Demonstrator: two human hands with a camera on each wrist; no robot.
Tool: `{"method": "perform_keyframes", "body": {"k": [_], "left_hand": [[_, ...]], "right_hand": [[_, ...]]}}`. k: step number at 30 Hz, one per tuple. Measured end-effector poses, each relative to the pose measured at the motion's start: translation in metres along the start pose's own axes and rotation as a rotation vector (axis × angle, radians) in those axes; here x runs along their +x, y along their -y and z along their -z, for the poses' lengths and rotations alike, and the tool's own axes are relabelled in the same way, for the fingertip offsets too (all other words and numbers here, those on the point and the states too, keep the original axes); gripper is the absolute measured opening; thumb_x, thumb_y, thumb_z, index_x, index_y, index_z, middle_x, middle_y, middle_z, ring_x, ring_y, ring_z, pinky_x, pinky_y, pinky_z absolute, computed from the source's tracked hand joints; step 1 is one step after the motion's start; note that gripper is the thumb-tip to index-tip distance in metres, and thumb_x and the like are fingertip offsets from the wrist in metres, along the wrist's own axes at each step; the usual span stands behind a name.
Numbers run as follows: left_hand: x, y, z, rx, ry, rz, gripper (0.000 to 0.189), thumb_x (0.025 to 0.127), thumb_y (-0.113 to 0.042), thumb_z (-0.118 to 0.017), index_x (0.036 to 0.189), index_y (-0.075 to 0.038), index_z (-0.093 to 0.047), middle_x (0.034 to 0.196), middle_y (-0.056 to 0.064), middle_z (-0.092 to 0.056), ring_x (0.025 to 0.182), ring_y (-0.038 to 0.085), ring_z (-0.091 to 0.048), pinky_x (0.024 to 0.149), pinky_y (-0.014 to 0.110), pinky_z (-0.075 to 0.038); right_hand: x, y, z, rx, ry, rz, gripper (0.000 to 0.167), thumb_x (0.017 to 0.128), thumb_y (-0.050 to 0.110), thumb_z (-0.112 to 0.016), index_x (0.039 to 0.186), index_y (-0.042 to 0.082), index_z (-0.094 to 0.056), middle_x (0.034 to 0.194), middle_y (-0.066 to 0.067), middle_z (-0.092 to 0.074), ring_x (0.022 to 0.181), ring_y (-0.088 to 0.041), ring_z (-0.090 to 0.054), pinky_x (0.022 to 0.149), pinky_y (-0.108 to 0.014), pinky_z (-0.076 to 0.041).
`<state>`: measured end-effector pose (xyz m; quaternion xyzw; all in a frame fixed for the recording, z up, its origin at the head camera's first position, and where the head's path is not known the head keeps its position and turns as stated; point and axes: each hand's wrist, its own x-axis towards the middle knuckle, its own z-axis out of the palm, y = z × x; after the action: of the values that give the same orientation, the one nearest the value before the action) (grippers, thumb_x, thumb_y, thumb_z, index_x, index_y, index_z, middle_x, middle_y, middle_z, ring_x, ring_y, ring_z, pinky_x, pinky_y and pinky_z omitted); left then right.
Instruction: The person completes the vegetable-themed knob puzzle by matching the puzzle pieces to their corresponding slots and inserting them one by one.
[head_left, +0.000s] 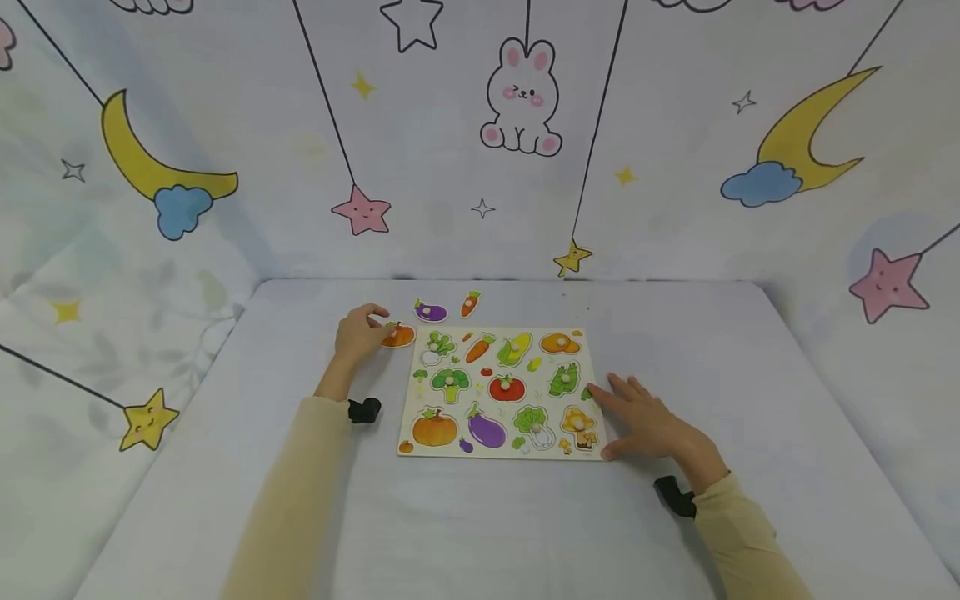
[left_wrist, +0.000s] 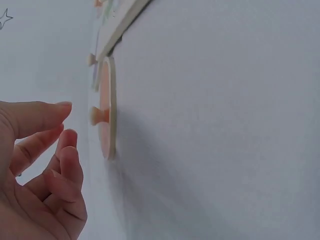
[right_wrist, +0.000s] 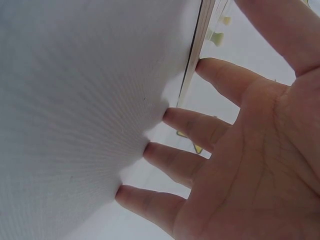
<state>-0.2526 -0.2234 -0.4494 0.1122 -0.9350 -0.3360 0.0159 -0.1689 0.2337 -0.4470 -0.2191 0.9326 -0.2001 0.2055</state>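
A wooden pumpkin puzzle piece [head_left: 401, 336] lies beside the upper left corner of the vegetable puzzle board [head_left: 502, 454]. Close to its left side is my left hand [head_left: 358, 335], thumb and fingers partly bent. In the left wrist view a gap separates those fingertips from the knob [left_wrist: 96, 115] on the piece, so nothing is held. My right hand [head_left: 648, 422] spreads its fingers at the board's right edge. Seen from the right wrist, one fingertip touches the board's side [right_wrist: 199, 40] while three others press on the white cloth.
An eggplant piece [head_left: 431, 311] and a carrot piece [head_left: 470, 304] lie behind the board. Knobbed pieces such as the tomato [head_left: 507, 387] and corn [head_left: 514, 350] sit on it. White cloth [head_left: 480, 533] covers the table, with a patterned backdrop [head_left: 450, 150] behind.
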Motion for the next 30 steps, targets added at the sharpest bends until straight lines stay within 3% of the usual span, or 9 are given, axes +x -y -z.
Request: {"method": "perform_keyframes", "body": {"k": [5, 14, 22, 27, 30], "left_hand": [[0.001, 0.009, -0.003, 0.015, 0.051, 0.041, 0.032, 0.090, -0.022, -0.068, 0.117, -0.004, -0.065, 0.104, 0.019, -0.064, 0.086, 0.028, -0.057, 0.071, 0.031, -0.043], [0.001, 0.007, -0.011, 0.019, 0.010, 0.017, 0.022, 0.089, -0.017, -0.068, 0.103, 0.001, -0.069, 0.087, 0.013, -0.064, 0.077, 0.024, -0.053, 0.067, 0.028, -0.039], [-0.001, 0.008, -0.009, 0.053, 0.004, 0.017, 0.020, 0.092, -0.018, -0.064, 0.101, 0.000, -0.069, 0.086, 0.012, -0.064, 0.075, 0.022, -0.053, 0.065, 0.027, -0.038], [-0.014, 0.003, 0.005, 0.024, -0.023, -0.016, 0.018, 0.092, -0.018, -0.065, 0.098, -0.001, -0.069, 0.085, 0.011, -0.064, 0.072, 0.021, -0.053, 0.061, 0.027, -0.038], [-0.034, -0.006, 0.012, -0.010, 0.003, -0.057, 0.018, 0.090, -0.016, -0.067, 0.098, 0.000, -0.070, 0.082, 0.010, -0.064, 0.071, 0.020, -0.052, 0.060, 0.026, -0.039]], "right_hand": [[0.001, 0.000, 0.001, 0.001, -0.004, 0.002, 0.096, 0.072, 0.035, -0.084, 0.151, 0.008, -0.036, 0.158, -0.032, -0.016, 0.143, -0.057, -0.008, 0.106, -0.076, -0.015], [0.001, 0.000, 0.001, -0.008, -0.011, 0.011, 0.096, 0.072, 0.036, -0.084, 0.151, 0.007, -0.036, 0.157, -0.033, -0.017, 0.142, -0.058, -0.009, 0.105, -0.077, -0.015], [0.002, -0.002, -0.003, 0.010, -0.002, 0.003, 0.097, 0.072, 0.037, -0.083, 0.151, 0.010, -0.036, 0.158, -0.032, -0.016, 0.143, -0.057, -0.008, 0.106, -0.077, -0.015], [0.002, -0.003, -0.003, 0.000, 0.003, 0.005, 0.097, 0.072, 0.038, -0.083, 0.152, 0.011, -0.035, 0.158, -0.031, -0.016, 0.143, -0.057, -0.008, 0.105, -0.078, -0.016], [0.002, -0.003, -0.001, -0.007, 0.001, 0.004, 0.097, 0.072, 0.038, -0.083, 0.152, 0.010, -0.035, 0.158, -0.032, -0.016, 0.143, -0.058, -0.008, 0.105, -0.077, -0.016]]}}
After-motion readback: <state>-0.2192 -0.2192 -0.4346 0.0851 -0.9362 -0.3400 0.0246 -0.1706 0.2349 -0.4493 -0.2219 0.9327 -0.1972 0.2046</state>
